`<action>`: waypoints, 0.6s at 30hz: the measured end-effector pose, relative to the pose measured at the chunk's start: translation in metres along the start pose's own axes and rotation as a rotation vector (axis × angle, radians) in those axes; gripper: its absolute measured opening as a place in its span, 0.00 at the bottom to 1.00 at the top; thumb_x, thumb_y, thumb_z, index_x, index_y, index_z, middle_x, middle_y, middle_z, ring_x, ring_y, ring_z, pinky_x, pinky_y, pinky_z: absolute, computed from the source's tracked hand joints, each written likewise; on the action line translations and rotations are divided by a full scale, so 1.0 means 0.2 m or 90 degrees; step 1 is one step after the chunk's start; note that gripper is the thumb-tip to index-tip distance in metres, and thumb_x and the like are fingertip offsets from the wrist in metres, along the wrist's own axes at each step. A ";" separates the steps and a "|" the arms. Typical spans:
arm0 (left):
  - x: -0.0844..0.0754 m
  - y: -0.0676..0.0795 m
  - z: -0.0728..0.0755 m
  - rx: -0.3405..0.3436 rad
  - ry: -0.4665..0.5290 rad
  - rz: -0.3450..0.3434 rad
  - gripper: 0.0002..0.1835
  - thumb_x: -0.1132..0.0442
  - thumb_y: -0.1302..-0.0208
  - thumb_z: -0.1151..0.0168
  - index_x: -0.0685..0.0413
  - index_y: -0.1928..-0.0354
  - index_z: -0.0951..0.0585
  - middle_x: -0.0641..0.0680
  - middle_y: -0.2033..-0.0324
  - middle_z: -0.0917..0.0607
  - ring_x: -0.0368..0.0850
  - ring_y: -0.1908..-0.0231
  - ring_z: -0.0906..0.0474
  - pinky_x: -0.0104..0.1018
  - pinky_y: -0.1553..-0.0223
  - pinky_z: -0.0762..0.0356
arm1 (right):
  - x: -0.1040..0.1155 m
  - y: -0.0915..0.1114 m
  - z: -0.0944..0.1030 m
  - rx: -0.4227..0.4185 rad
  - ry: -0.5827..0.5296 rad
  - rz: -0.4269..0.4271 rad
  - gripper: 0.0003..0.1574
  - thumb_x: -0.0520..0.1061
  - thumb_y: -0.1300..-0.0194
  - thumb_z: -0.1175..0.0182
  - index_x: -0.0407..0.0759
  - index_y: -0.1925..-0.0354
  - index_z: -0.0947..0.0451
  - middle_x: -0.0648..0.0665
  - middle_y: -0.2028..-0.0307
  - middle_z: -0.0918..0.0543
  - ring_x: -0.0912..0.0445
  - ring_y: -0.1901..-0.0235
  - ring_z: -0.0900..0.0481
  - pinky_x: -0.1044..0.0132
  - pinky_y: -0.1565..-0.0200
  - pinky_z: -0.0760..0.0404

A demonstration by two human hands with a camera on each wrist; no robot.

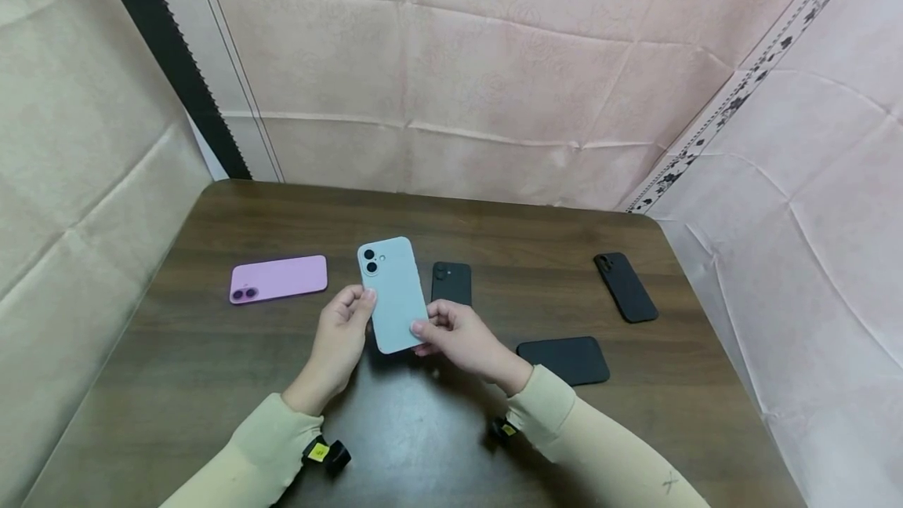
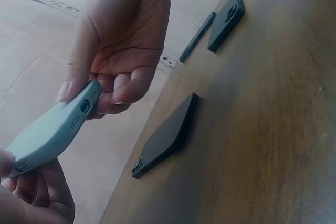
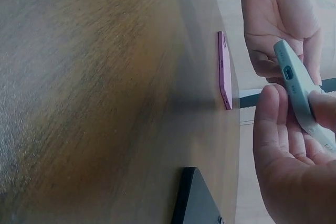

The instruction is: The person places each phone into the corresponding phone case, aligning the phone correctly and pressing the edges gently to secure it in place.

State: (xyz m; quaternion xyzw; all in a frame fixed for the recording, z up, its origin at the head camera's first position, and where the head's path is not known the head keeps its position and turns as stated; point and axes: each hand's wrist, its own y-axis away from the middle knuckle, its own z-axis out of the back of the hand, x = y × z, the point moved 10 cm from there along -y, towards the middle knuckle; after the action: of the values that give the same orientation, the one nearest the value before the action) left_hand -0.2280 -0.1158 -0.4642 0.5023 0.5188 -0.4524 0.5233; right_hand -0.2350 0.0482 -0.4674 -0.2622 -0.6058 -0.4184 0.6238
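Note:
A light blue phone [image 1: 393,296] is held up over the table, its back with two camera lenses facing the head camera. My left hand [image 1: 339,335] pinches its left long edge, thumb on the back. At the lower right corner, my right hand [image 1: 462,339] grips it between thumb and fingers. The left wrist view shows the bottom edge of the phone [image 2: 50,132] with a port opening and speaker holes, the right hand [image 2: 123,40] at that end. In the right wrist view, fingers of the right hand [image 3: 289,182] lie under the phone [image 3: 299,90].
On the brown wooden table [image 1: 212,382], a pink-purple phone [image 1: 278,279] lies left. A dark phone [image 1: 451,282] lies just behind the hands, partly covered. Two black phones lie right, one farther back [image 1: 626,287], one nearer [image 1: 564,360] beside the right forearm. Cloth curtains [image 1: 494,77] surround the table.

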 end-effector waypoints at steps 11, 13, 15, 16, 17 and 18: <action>0.03 0.00 -0.03 0.037 -0.027 0.002 0.20 0.47 0.27 0.50 0.58 0.55 0.23 0.55 0.65 0.17 0.45 0.65 0.24 0.44 0.61 0.25 | 0.00 0.01 0.04 -0.028 0.031 -0.014 0.12 0.49 0.29 0.42 0.41 0.56 0.24 0.46 0.59 0.15 0.51 0.60 0.16 0.59 0.58 0.17; 0.03 0.00 -0.04 0.044 -0.031 -0.002 0.20 0.47 0.27 0.50 0.58 0.55 0.23 0.56 0.62 0.16 0.45 0.63 0.23 0.47 0.58 0.24 | 0.00 0.01 0.04 -0.024 0.025 -0.020 0.12 0.49 0.29 0.43 0.41 0.56 0.24 0.46 0.58 0.15 0.51 0.60 0.16 0.59 0.58 0.17; 0.03 0.00 -0.04 0.047 -0.034 -0.002 0.20 0.47 0.27 0.50 0.58 0.55 0.23 0.56 0.62 0.15 0.45 0.63 0.23 0.47 0.58 0.24 | 0.00 0.01 0.03 -0.018 0.016 -0.023 0.12 0.48 0.29 0.43 0.40 0.56 0.24 0.46 0.58 0.15 0.51 0.59 0.17 0.58 0.57 0.17; 0.02 0.00 -0.04 0.047 -0.034 -0.001 0.20 0.47 0.27 0.50 0.58 0.55 0.23 0.56 0.62 0.16 0.45 0.62 0.23 0.46 0.58 0.24 | 0.00 0.01 0.03 -0.016 0.012 -0.025 0.13 0.49 0.29 0.43 0.40 0.56 0.24 0.46 0.57 0.15 0.50 0.59 0.17 0.58 0.57 0.17; 0.03 0.00 -0.04 0.046 -0.035 0.001 0.20 0.47 0.27 0.50 0.58 0.55 0.23 0.56 0.63 0.16 0.46 0.63 0.24 0.45 0.60 0.25 | -0.01 0.01 0.03 -0.013 0.008 -0.026 0.13 0.49 0.29 0.43 0.40 0.55 0.24 0.45 0.57 0.15 0.50 0.59 0.17 0.58 0.56 0.17; 0.03 0.00 -0.03 0.044 -0.036 0.003 0.19 0.47 0.27 0.50 0.58 0.56 0.23 0.57 0.65 0.17 0.49 0.64 0.25 0.43 0.62 0.26 | -0.01 0.01 0.03 -0.011 0.003 -0.028 0.14 0.50 0.29 0.43 0.40 0.54 0.24 0.45 0.57 0.15 0.50 0.59 0.17 0.58 0.56 0.18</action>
State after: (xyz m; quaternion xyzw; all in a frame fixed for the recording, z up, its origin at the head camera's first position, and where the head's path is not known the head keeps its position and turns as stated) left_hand -0.2281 -0.1089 -0.4689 0.5082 0.4871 -0.4827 0.5210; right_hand -0.2360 0.0550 -0.4675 -0.2532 -0.6061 -0.4376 0.6140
